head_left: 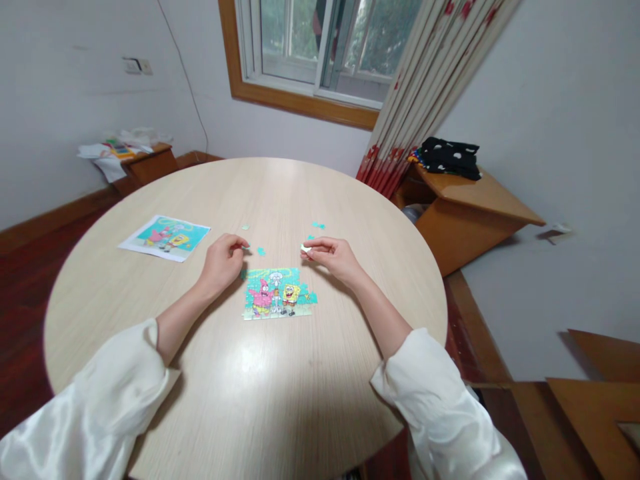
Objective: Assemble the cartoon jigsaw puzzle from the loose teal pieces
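A small cartoon jigsaw puzzle (277, 293), mostly put together, lies in the middle of the round wooden table (240, 373). My left hand (223, 259) rests just left of its top edge, fingers pinched on a small teal puzzle piece (245, 247). My right hand (333, 255) hovers above the puzzle's top right corner and pinches a pale puzzle piece (305, 248). Loose teal pieces (318, 225) lie on the table beyond both hands, one (261, 251) between them.
A printed reference picture (165, 237) lies on the table to the left. A low cabinet (470, 207) with a black dotted cloth (450, 157) stands right of the table, by a curtain (425, 93). A small stand with papers (125, 152) is at back left.
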`<action>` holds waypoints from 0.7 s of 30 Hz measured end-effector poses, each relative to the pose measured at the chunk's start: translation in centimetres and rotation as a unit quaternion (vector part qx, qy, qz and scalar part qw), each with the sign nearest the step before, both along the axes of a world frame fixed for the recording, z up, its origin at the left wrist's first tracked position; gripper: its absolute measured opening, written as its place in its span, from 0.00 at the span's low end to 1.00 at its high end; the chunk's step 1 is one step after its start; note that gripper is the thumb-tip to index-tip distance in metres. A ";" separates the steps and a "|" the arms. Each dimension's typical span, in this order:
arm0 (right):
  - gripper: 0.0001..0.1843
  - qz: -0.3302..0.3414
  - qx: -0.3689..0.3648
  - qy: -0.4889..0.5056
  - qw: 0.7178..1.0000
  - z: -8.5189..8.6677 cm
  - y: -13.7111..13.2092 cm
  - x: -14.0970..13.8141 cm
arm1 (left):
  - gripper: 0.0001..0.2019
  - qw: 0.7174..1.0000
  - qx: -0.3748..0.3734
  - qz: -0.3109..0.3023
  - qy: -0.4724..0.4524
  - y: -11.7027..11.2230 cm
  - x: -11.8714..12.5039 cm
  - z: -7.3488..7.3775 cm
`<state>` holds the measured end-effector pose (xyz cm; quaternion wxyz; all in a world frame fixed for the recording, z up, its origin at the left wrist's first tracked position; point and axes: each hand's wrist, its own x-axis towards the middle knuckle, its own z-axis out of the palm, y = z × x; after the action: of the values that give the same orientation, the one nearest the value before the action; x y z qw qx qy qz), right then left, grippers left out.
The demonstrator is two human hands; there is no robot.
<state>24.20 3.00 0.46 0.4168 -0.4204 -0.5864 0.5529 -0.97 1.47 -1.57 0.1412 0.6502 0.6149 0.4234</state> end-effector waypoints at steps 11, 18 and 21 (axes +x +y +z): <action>0.11 -0.014 0.016 -0.014 1.000 -0.4 0.3 -0.1 | 0.11 1.000 0.003 0.001 -0.005 -0.1 0.1 0.2; 0.15 -0.019 0.049 -0.096 0.994 -0.3 0.4 0.3 | 0.11 1.000 -0.002 -0.001 -0.011 -0.2 0.1 0.2; 0.15 -0.009 0.064 -0.091 0.994 -0.7 0.7 0.4 | 0.11 1.000 -0.007 0.001 -0.017 -0.2 0.2 0.3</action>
<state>24.59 3.67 -0.23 0.3929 -0.4470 -0.6519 0.4700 -0.80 1.31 -1.28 0.1559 0.6410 0.6162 0.4303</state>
